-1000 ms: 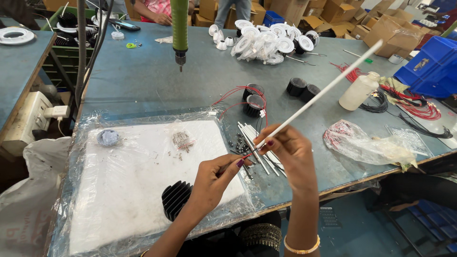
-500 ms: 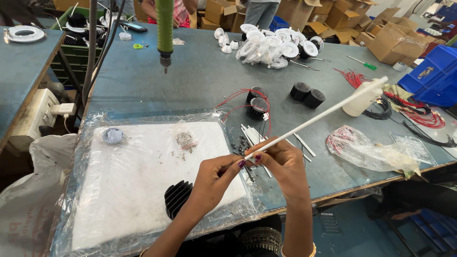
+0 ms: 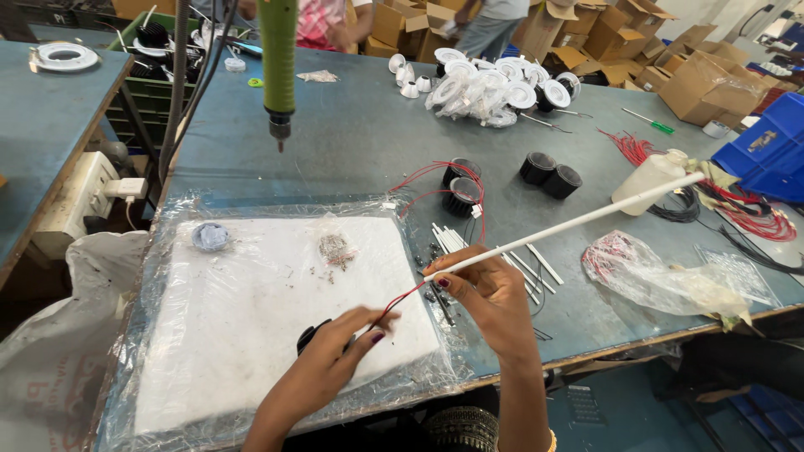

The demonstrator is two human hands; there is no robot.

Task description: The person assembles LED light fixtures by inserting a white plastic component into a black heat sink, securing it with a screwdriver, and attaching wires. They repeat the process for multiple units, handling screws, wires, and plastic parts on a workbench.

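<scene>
My right hand [image 3: 490, 293] pinched a long white sleeve tube [image 3: 569, 224]; my left hand [image 3: 335, 356] pinched a red wire [image 3: 400, 300], mostly hiding a black finned part [image 3: 308, 336] beneath.

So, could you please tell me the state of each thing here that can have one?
Left hand: pinching the red wire.
Right hand: holding the white tube, tilted up to the right.
Electric screwdriver: hanging, untouched.
White pad: wrapped in plastic film.
Clear bag: lying crumpled.
</scene>
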